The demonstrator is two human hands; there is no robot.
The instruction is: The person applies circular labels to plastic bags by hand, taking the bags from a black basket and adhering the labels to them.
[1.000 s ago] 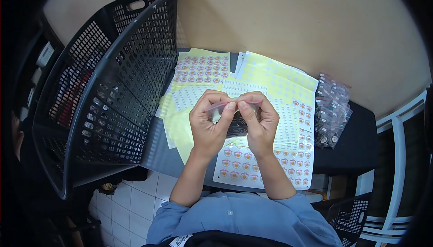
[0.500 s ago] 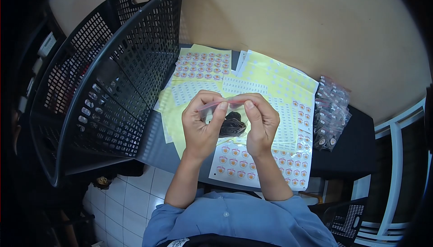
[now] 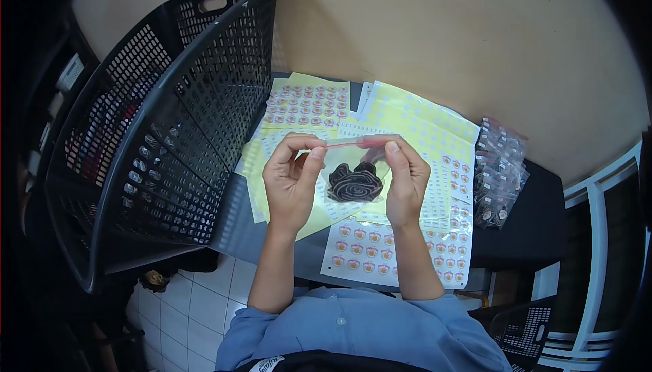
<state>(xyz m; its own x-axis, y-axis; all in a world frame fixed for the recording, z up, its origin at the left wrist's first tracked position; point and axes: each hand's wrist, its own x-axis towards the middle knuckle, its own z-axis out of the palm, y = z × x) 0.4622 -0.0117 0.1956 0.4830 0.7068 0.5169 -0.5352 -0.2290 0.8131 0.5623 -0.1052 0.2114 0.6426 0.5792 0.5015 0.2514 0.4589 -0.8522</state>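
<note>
A clear zip-lock bag (image 3: 333, 158) with a pinkish-red seal strip hangs between my two hands over the sticker sheets. Inside it lies a dark, rolled-up item (image 3: 356, 184) with pale spiral lines. At the bag's upper left corner, my left hand (image 3: 292, 180) pinches the seal between thumb and fingers. My right hand (image 3: 407, 180) grips the opposite corner the same way, its thumb at the strip's end. The seal is stretched nearly straight between them. Below the bag are yellow-backed sheets (image 3: 309, 226) and a white sheet of round orange-and-pink stickers (image 3: 363, 273).
A tall black plastic basket (image 3: 231, 66) stands at the left on the grey table (image 3: 234, 212). Several packed bags (image 3: 499, 168) are piled at the right on a black cloth (image 3: 536, 229). Behind the table rises a beige wall (image 3: 441, 25). Another black basket (image 3: 523, 331) is low at the right.
My hands have moved apart, pulling the bag's top edge taut. The bag now hangs flatter, and the dark item inside shows more fully.
</note>
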